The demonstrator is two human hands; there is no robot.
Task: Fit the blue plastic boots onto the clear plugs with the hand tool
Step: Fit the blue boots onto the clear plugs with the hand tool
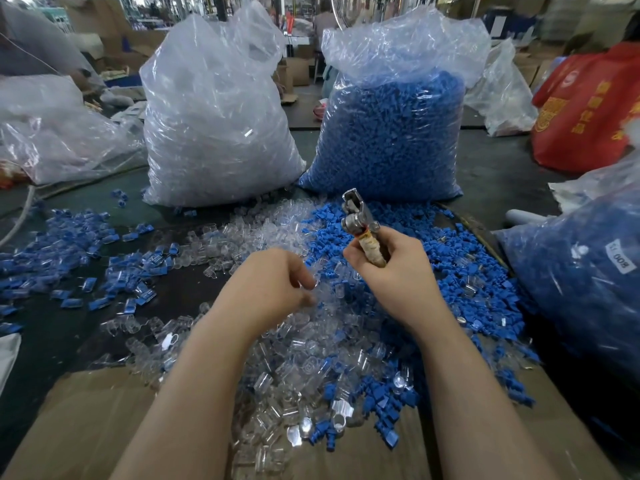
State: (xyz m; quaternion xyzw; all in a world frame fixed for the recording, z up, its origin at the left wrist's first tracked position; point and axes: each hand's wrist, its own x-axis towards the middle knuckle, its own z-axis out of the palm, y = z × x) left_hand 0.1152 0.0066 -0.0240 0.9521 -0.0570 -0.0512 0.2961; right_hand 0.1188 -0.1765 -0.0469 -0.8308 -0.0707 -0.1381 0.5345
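cardboard (86, 420) nearest; left hand (273, 285) curled, fingertips in clear plugs (311, 341), grip unclear; right hand (391, 261) grips hand tool (360, 223) upright over blue boots (467, 265).

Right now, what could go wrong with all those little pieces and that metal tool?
1. The left hand digs in the heap of clear plugs near the hand tool; its metal head might pinch a finger.
2. Loose blue boots lie mixed with plugs, so a wrong piece may be picked up.
3. Pieces near the cardboard edge could slide off.
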